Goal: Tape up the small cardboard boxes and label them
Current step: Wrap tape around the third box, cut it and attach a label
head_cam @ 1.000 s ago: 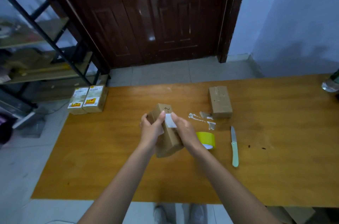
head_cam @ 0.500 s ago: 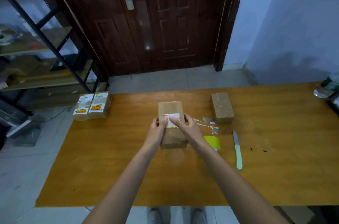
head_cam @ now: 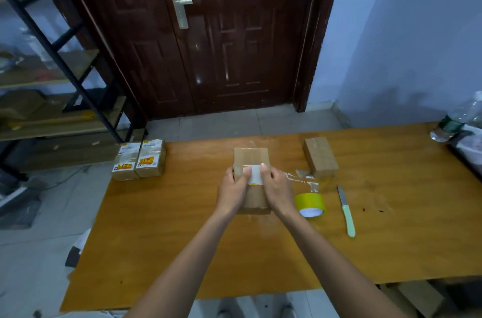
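Wooden counter (head_cam: pixel 156 226) carries a cardboard box (head_cam: pixel 251 158); its white label (head_cam: pixel 255 174), unreadable, lies under both thumbs while left hand (head_cam: pixel 233 191) and right hand (head_cam: pixel 277 190) grip the box.

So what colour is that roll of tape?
Yellow, seen in the head view: the tape roll.

Centre of table (head_cam: pixel 161 234) occupied: box (head_cam: pixel 251 158) flat on top, left hand (head_cam: pixel 233 191) and right hand (head_cam: pixel 277 188) on it. Just right of box: tape roll (head_cam: pixel 311 203), tape scraps (head_cam: pixel 303 179), then knife (head_cam: pixel 347 210). Second box (head_cam: pixel 320 157) near far edge, right of centre. Two labelled boxes (head_cam: pixel 139 160) at far left corner. Bottle (head_cam: pixel 455 122) at far right corner. Open tabletop along near edge, at left and right of forearms; open gap between labelled boxes and centre box.
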Demonstrator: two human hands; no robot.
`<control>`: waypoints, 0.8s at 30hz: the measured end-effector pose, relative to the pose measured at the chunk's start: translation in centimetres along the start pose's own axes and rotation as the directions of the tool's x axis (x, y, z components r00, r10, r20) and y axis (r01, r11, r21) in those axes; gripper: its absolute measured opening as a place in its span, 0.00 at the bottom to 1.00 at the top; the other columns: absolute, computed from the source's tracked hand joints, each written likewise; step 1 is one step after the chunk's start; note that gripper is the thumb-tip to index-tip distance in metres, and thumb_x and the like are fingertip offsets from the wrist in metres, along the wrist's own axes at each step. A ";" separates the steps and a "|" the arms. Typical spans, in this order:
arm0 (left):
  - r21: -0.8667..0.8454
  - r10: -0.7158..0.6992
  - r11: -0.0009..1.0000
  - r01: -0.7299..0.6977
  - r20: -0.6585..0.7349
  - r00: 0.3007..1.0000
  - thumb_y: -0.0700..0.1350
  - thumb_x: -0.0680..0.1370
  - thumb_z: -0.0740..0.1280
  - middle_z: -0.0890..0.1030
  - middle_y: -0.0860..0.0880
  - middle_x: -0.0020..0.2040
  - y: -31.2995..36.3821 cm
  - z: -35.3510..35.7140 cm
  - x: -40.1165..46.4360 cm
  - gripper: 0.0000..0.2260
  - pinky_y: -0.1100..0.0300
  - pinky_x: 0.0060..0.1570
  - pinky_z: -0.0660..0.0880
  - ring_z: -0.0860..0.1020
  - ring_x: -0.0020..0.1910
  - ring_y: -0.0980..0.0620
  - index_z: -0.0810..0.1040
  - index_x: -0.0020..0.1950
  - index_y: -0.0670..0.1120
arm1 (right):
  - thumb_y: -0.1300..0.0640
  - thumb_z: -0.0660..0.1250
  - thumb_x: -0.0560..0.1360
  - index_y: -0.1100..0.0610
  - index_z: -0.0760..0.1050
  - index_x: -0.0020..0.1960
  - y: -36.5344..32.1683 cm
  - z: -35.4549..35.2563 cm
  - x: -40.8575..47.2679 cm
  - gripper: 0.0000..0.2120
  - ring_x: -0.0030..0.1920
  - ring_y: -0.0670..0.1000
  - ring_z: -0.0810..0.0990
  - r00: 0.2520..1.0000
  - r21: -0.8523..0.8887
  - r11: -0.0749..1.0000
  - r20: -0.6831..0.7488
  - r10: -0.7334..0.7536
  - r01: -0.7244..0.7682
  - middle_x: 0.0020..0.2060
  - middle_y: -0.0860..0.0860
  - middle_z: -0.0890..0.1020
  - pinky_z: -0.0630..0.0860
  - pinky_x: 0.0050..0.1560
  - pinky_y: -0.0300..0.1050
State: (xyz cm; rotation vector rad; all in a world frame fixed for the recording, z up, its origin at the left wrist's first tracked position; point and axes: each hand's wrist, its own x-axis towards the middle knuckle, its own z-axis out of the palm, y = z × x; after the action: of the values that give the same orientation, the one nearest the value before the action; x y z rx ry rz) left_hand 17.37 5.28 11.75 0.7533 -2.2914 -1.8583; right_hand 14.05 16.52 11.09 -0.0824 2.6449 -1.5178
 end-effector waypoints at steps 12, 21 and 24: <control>0.113 0.027 0.993 -0.020 -0.055 0.998 0.51 0.85 0.47 0.82 0.43 0.55 -0.9 -2.2 -0.4 0.22 0.50 0.56 0.74 0.78 0.55 0.42 0.79 0.53 0.45 | 0.50 0.51 0.83 0.58 0.75 0.38 -0.5 1.7 -2.1 0.22 0.41 0.58 0.78 0.994 -0.019 0.999 -0.098 0.041 -0.043 0.40 0.58 0.82 0.72 0.42 0.52; -0.019 -0.066 0.997 0.068 0.090 0.994 0.54 0.81 0.62 0.81 0.45 0.59 -2.0 -2.9 -0.2 0.18 0.48 0.58 0.76 0.80 0.56 0.46 0.74 0.64 0.44 | 0.42 0.66 0.75 0.51 0.80 0.53 -1.0 1.4 -1.8 0.15 0.49 0.51 0.79 0.995 0.036 0.999 0.097 -0.025 0.021 0.45 0.51 0.82 0.76 0.49 0.52; -0.005 -0.052 0.999 0.053 0.082 0.995 0.53 0.83 0.57 0.80 0.45 0.59 -2.1 -3.1 -0.4 0.16 0.50 0.58 0.75 0.79 0.56 0.47 0.74 0.63 0.44 | 0.48 0.61 0.79 0.54 0.79 0.56 -0.8 1.4 -1.8 0.13 0.50 0.53 0.77 0.991 -0.021 0.997 0.106 -0.077 0.080 0.46 0.54 0.80 0.74 0.50 0.50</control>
State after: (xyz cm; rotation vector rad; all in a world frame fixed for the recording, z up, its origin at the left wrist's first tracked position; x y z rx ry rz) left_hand 19.50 2.39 10.64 0.7569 -2.3337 -1.9549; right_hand 15.96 15.05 11.19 -0.2638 2.6074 -1.4592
